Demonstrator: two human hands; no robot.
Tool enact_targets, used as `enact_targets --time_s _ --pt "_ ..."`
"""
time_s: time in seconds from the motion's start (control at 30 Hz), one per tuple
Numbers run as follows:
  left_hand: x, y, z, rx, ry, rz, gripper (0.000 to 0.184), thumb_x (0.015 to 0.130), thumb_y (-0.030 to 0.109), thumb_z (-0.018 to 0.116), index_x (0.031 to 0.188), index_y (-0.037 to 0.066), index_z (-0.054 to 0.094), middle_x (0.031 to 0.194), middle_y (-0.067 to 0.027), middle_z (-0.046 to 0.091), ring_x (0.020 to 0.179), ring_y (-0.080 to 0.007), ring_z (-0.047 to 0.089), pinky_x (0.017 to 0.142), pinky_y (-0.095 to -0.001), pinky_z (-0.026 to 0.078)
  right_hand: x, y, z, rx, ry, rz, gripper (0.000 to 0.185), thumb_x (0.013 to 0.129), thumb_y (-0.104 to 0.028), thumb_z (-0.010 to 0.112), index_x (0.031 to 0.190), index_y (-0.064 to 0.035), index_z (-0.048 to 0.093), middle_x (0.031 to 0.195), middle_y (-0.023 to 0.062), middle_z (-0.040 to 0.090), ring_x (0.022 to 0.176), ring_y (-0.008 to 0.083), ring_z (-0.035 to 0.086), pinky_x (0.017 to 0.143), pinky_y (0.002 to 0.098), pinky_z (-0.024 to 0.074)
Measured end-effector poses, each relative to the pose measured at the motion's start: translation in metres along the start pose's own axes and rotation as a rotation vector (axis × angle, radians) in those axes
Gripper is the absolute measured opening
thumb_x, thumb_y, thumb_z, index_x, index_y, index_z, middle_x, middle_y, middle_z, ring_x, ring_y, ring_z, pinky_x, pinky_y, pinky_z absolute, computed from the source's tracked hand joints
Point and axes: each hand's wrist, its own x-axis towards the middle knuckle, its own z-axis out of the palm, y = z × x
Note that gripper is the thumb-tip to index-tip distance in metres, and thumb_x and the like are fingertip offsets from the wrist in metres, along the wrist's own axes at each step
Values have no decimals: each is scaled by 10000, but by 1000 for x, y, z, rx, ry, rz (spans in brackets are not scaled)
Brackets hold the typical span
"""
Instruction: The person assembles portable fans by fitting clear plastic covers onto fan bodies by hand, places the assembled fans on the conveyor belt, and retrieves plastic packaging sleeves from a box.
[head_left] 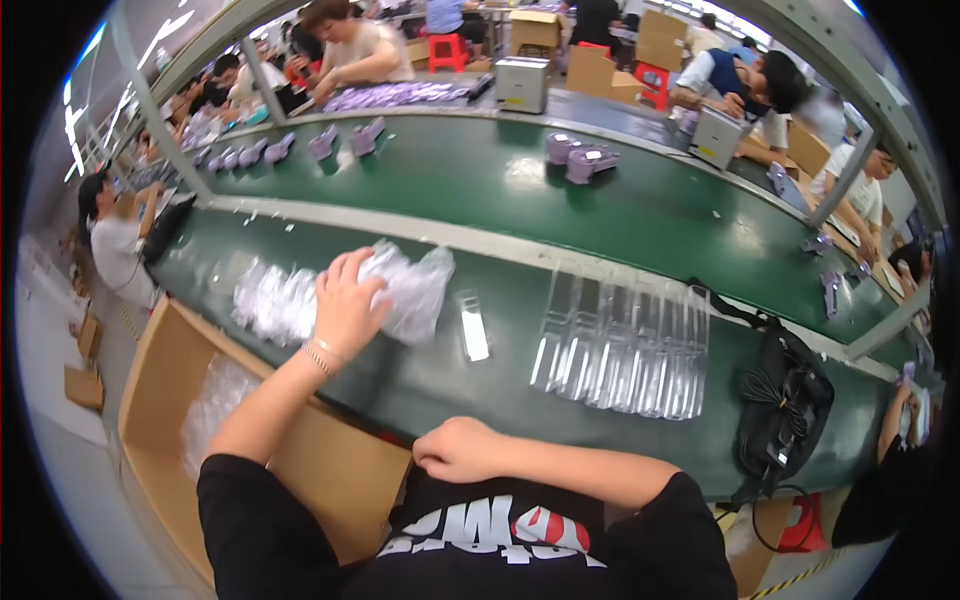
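My left hand (347,302) is reached out over the green bench, its fingers curled onto a crumpled clear plastic bag (412,292). To its left lies a heap of similar crumpled clear plastic (275,302). My right hand (457,448) rests at the bench's near edge against my shirt, with its fingers folded in and nothing visible in it. Between the bags and a row of clear plastic trays (622,350), one long clear tray (473,326) lies alone, catching the light.
A cardboard box (335,465) with clear plastic inside stands at the near left. A black pouch with a coiled cable (785,400) lies at the right. Beyond a pale rail, a green belt (450,175) carries several purple devices (580,158). Other people sit across and alongside.
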Motion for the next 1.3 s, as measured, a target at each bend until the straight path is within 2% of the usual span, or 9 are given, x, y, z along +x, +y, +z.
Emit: enact_targets --time_s 0.13,0.2,0.3,0.47,0.53,0.7,0.93,1.1,1.3 --pt "7 -39 10 -365 158 -55 115 792 156 657 851 59 644 851 -78 626 810 -243 598 736 -337 460 11 -23 -28 -88 19 132 178 789 -194 544 866 -55 625 833 122 644 796 313 626 695 417 504" --pt "11 -39 5 -691 21 -411 144 841 165 623 864 23 631 772 -87 624 698 -193 598 690 -300 473 22 -24 -44 -188 216 152 220 770 -178 570 934 -35 604 882 144 628 782 318 624 704 408 507" --pt "13 -48 21 -987 109 -398 138 898 117 555 931 -10 597 774 -62 636 691 -123 579 653 -276 473 47 -24 -76 -245 472 246 412 773 -196 591 1140 -38 492 1128 171 528 980 355 579 857 423 478" --pt "28 -19 12 -1113 132 -437 126 914 87 520 983 -8 565 728 -31 582 650 -85 549 596 -238 454 95 -3 -97 -503 665 186 614 731 -242 677 1250 -24 434 1163 178 501 1110 368 498 896 464 446" --pt "35 -9 8 -1140 169 -349 122 910 69 511 990 -4 569 765 -21 584 677 -79 539 601 -229 454 111 6 -96 -807 661 133 610 714 -264 702 1227 -42 457 1140 145 529 1091 329 518 859 475 442" --pt "44 -26 -17 -1441 92 -192 239 822 6 524 1056 21 571 945 -35 600 854 -93 558 744 -253 472 136 30 -147 -714 753 60 153 682 -196 636 695 -45 619 876 112 607 907 299 569 765 426 459" --pt "20 -47 41 -148 -100 -275 348 777 216 667 1076 47 606 1087 -162 559 1005 -322 553 924 -388 444 132 27 -188 -536 800 70 150 674 -98 573 778 2 533 810 199 571 791 372 572 698 437 448" --pt "25 -47 43 -256 56 -236 116 796 194 646 808 82 672 951 -61 624 956 -291 567 822 -415 466 122 17 -180 -582 520 424 521 663 -378 576 1052 -32 573 1012 191 638 972 350 602 850 416 469" --pt "41 -47 24 -602 206 -225 155 815 167 661 863 21 646 838 -107 653 800 -240 614 755 -337 471 130 41 -170 -363 423 505 707 761 -569 535 1095 49 615 1064 251 634 1023 359 605 895 398 453"
